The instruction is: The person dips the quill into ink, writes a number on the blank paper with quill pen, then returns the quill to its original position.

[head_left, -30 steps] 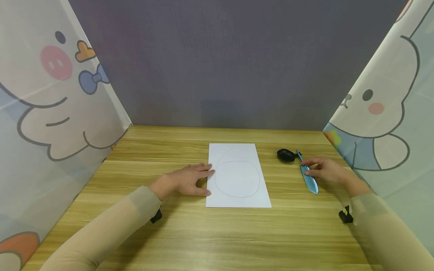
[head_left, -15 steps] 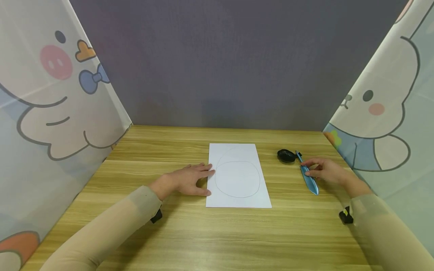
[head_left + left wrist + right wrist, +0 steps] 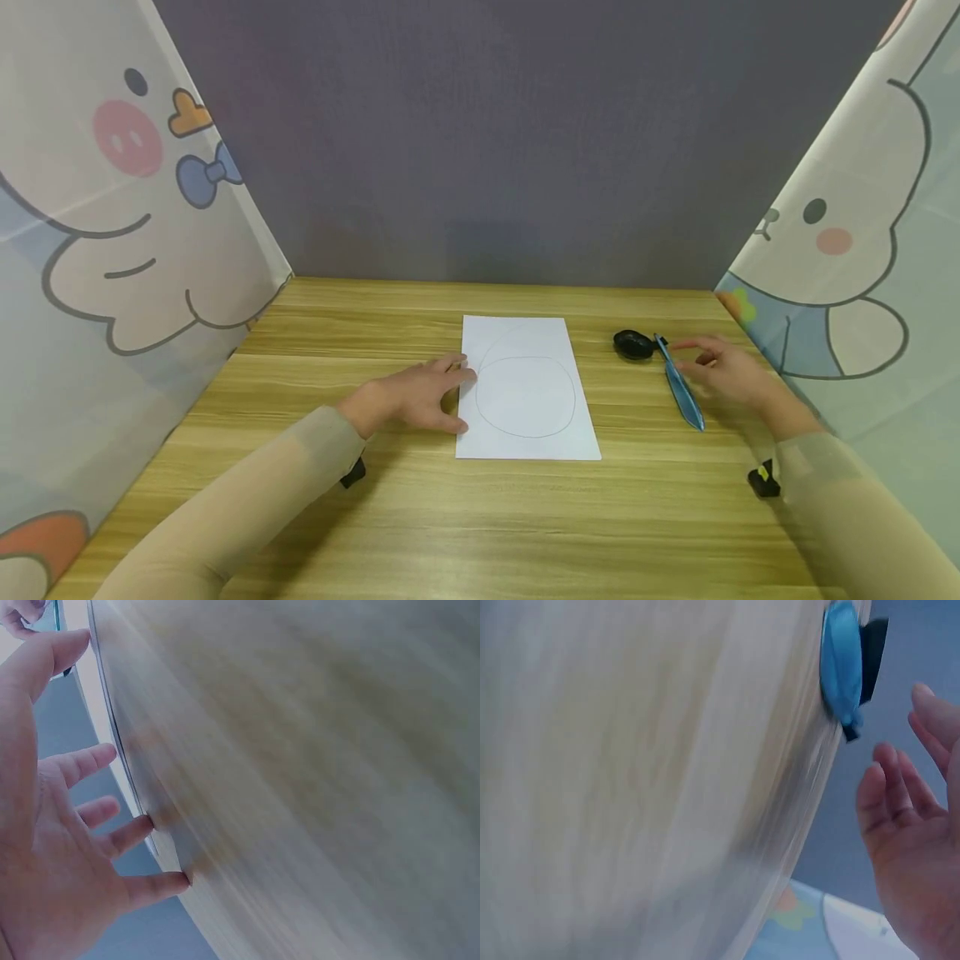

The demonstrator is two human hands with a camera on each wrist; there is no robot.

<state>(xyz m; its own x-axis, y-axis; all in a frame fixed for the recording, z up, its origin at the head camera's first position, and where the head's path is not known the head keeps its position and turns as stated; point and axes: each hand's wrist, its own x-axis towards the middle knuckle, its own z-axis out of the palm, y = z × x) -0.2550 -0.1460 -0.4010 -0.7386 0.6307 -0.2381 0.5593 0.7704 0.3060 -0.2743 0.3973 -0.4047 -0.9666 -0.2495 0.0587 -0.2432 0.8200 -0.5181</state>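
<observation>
A white sheet of paper with thin curved outlines drawn on it lies flat on the table. My left hand is at its left side, fingers spread, their tips over the paper's edge. In the left wrist view the fingers are straight and hold nothing. A slim, shiny blue piece, pointed at its near end, lies to the right of the sheet. Just right of it hovers my right hand, fingers loosely bent. The right wrist view shows a gap between that hand and the blue piece.
A black oval object with a short tab touches or nearly touches the blue piece's far end. A grey panel closes off the back of the wooden table. Cartoon-printed cloths flank both sides.
My right hand has let go of the blue piece, its fingers drawing back to the right. The left hand's fingers have shifted slightly at the paper's edge; the sheet stays put.
</observation>
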